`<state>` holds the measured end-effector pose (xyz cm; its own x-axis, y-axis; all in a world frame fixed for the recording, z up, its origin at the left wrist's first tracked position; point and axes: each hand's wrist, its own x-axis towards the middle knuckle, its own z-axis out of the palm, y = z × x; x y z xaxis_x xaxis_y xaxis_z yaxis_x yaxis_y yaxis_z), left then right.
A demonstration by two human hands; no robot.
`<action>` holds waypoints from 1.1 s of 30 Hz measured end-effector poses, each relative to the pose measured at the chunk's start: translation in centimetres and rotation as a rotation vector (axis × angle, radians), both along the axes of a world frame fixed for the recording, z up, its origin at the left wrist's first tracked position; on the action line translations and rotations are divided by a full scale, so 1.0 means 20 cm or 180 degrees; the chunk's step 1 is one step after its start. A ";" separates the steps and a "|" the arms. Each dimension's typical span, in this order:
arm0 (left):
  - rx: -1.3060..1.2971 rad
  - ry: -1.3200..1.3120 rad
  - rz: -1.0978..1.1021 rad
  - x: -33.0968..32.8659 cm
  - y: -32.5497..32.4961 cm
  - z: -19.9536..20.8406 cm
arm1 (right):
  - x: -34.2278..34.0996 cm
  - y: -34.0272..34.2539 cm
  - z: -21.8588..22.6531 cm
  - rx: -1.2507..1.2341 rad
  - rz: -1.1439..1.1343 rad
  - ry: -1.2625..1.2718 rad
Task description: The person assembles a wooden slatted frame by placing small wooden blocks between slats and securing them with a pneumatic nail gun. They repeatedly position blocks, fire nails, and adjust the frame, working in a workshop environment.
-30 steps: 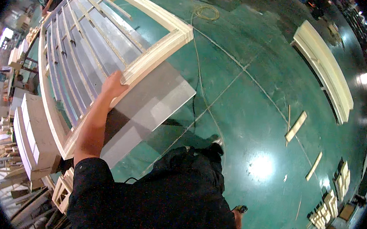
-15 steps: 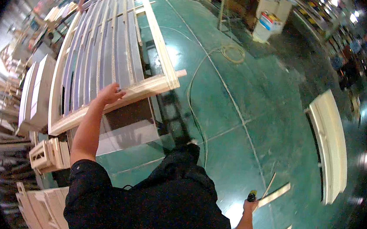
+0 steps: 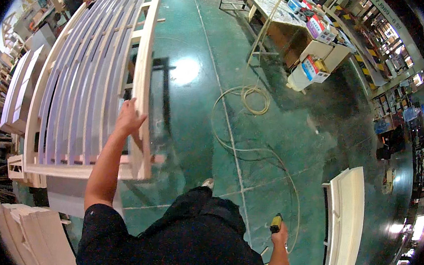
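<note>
The left hand (image 3: 130, 118) lies open and flat against the side rail of the slatted wooden frame (image 3: 87, 91), likely steadying it, while the right hand (image 3: 279, 234), low at the person's side, closes around a small yellow-and-black tool (image 3: 276, 222) with a hose (image 3: 252, 136) beyond.

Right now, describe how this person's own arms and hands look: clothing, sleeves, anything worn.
Both forearms are bare. The left hand and the right hand wear no gloves, and no watch or ring shows. A black short-sleeved top covers the torso and shoulders, its left sleeve ending above the elbow. The right upper arm is mostly cut off at the picture's lower edge.
</note>
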<state>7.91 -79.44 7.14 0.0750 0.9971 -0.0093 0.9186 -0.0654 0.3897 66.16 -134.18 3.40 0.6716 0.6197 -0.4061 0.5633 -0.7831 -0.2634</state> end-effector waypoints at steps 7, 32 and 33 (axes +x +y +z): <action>-0.0066 -0.0674 0.1083 0.14 0.30 -0.09 | 0.69 0.56 -0.46 -0.0355 0.0287 0.0209; 0.1106 -0.1448 0.1871 0.71 2.32 0.25 | 0.79 5.43 -0.58 -0.0009 0.0535 0.1349; 0.0923 -0.1929 0.1563 0.82 2.62 0.28 | 0.82 5.57 -0.57 -0.0005 0.0578 0.1221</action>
<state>24.27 -27.03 12.83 -0.4598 0.8744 0.1551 0.5053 0.1140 0.8554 82.57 -22.73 -8.09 0.3516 0.7132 -0.6064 0.5536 -0.6808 -0.4797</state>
